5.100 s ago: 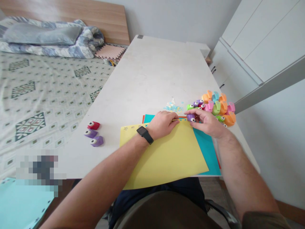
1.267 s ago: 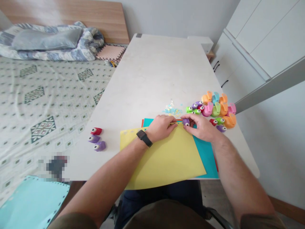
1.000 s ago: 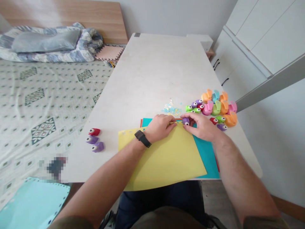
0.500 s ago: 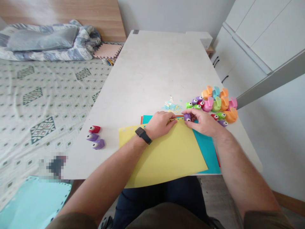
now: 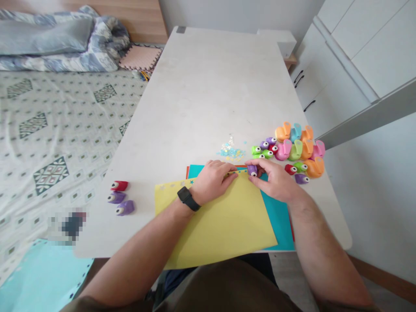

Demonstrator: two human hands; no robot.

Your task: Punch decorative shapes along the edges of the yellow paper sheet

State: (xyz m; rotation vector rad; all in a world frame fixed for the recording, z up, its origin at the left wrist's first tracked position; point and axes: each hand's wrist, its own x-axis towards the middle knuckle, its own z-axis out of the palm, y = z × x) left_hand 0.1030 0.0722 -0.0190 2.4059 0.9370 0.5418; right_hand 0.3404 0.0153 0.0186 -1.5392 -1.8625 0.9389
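**Right grip [image 5: 276,180] clenched on a purple paper punch [image 5: 252,170] at the sheet's edge**

On my feed, the punch is pinched at the top edge of a yellow paper sheet [image 5: 214,221], which lies over a teal paper sheet [image 5: 276,216]. The left grip [image 5: 212,182], with a black smartwatch [image 5: 186,198] on its wrist, lies on the yellow sheet just beside the punch, fingers curled. I cannot tell whether it is clamping the sheet or only resting there. Just past the right grip sits a heap of paper punches [image 5: 289,147] in orange, pink, green, teal, red and purple. Paper cut-outs [image 5: 230,150] are scattered on the desk [image 5: 208,86] just above the sheets. Three more punches [image 5: 116,197], one red and two purple, sit well apart on the left, near a patterned bed [image 5: 55,130].
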